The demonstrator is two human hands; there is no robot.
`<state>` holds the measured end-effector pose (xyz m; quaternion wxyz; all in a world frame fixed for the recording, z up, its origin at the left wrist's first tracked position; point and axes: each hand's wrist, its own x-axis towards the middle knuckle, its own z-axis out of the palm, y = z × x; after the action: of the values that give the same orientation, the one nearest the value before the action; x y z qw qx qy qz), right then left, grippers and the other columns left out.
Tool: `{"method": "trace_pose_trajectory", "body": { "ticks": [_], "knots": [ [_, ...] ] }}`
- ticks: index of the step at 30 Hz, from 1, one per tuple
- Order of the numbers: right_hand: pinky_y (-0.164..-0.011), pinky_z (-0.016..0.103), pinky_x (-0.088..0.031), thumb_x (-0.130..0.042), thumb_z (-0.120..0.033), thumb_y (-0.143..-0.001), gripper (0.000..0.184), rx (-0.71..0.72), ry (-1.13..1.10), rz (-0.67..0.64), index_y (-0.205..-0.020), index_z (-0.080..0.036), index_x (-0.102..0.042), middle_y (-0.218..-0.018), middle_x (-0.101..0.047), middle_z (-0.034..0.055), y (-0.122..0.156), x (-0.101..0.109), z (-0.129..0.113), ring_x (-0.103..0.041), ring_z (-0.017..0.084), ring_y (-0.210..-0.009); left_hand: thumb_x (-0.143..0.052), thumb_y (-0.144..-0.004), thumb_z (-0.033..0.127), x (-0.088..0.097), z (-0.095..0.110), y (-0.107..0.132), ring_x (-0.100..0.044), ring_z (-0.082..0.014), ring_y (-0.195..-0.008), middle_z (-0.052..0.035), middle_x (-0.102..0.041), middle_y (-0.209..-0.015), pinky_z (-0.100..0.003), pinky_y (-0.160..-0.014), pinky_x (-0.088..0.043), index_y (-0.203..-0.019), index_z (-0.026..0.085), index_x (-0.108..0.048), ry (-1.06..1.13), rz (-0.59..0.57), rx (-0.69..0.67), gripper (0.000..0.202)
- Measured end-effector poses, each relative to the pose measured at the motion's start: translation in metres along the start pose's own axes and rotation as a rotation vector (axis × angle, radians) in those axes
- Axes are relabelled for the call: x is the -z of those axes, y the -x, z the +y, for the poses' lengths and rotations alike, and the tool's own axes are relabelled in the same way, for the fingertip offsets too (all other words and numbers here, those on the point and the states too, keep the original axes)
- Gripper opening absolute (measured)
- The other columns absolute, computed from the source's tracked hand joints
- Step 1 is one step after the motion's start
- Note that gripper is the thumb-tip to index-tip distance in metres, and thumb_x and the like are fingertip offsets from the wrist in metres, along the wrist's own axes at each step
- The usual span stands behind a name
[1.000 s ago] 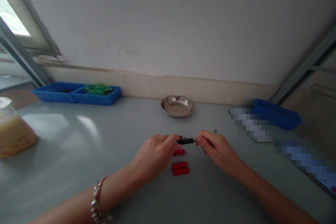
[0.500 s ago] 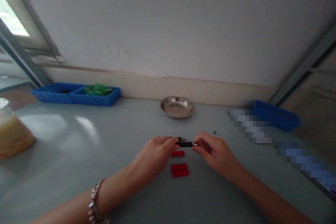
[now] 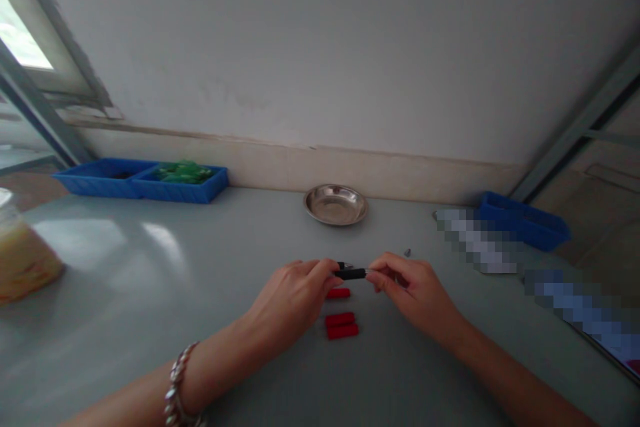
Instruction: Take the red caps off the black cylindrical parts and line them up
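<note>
Above the middle of the desk (image 3: 250,233), the left hand (image 3: 295,293) pinched a black barrel (image 3: 351,274), hiding its left end; the right hand (image 3: 415,283) gripped its silvery tip (image 3: 369,271), mostly covered. Behind, a second black piece (image 3: 343,265) was half hidden. Near the back edge stood a steel dish (image 3: 336,205); leftward, a jar (image 3: 25,260) was cut off.
</note>
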<state>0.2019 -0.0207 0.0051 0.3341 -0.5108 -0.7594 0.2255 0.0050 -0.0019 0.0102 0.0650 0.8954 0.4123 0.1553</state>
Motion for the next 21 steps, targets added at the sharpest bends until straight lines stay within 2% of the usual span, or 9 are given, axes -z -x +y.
{"method": "trace_pose_trajectory", "body": {
  "ticks": [6,10,15,17,21],
  "knots": [
    [-0.050,0.021,-0.034,-0.051,-0.030,-0.078,0.013,0.008,-0.097,0.059,-0.079,-0.018,-0.057,-0.060,-0.057,-0.0014,0.0006,-0.0006,0.0013,-0.047,0.009,-0.052,-0.030,-0.088,0.022,-0.0004,-0.0022,-0.0012,-0.061,-0.0192,-0.068,-0.0080,-0.064,-0.078,-0.028,-0.060,-0.044,-0.094,0.015,-0.052,0.010,-0.048,0.018,0.024],
    [-0.051,0.022,-0.039,-0.054,-0.029,-0.075,0.013,-0.067,-0.288,0.014,-0.082,-0.018,-0.054,-0.062,-0.058,-0.0012,-0.0003,-0.0045,0.0031,-0.050,0.010,-0.053,-0.031,-0.088,0.022,-0.0022,-0.0029,-0.0011,-0.061,-0.0182,-0.067,-0.0067,-0.064,-0.077,-0.027,-0.059,-0.044,-0.092,0.016,-0.050,-0.017,-0.038,0.024,0.021],
    [-0.050,0.022,-0.041,-0.058,-0.034,-0.072,0.019,-0.120,-0.466,-0.028,-0.076,-0.018,-0.048,-0.063,-0.058,-0.0016,0.0001,-0.0083,0.0002,-0.052,0.009,-0.051,-0.032,-0.088,0.021,-0.0030,-0.0023,-0.0010,-0.061,-0.0205,-0.067,-0.0082,-0.064,-0.076,-0.030,-0.059,-0.045,-0.094,0.014,-0.048,-0.036,-0.033,-0.002,0.018],
    [-0.050,0.023,-0.041,-0.055,-0.033,-0.074,0.017,-0.123,-0.463,-0.019,-0.074,-0.018,-0.048,-0.065,-0.059,-0.0003,0.0002,-0.0084,-0.0005,-0.052,0.009,-0.051,-0.032,-0.088,0.020,-0.0021,-0.0015,-0.0012,-0.061,-0.0206,-0.067,-0.0079,-0.063,-0.075,-0.030,-0.059,-0.045,-0.091,0.015,-0.048,-0.044,-0.049,-0.020,0.017],
    [-0.056,0.024,-0.041,-0.054,-0.030,-0.075,0.013,-0.069,-0.307,0.023,-0.073,-0.018,-0.052,-0.068,-0.059,0.0007,-0.0003,-0.0071,0.0012,-0.054,0.011,-0.060,-0.033,-0.087,0.020,0.0001,0.0000,-0.0017,-0.061,-0.0204,-0.067,-0.0074,-0.063,-0.075,-0.029,-0.058,-0.045,-0.089,0.016,-0.049,-0.036,-0.072,-0.022,0.017]
  ]
}}
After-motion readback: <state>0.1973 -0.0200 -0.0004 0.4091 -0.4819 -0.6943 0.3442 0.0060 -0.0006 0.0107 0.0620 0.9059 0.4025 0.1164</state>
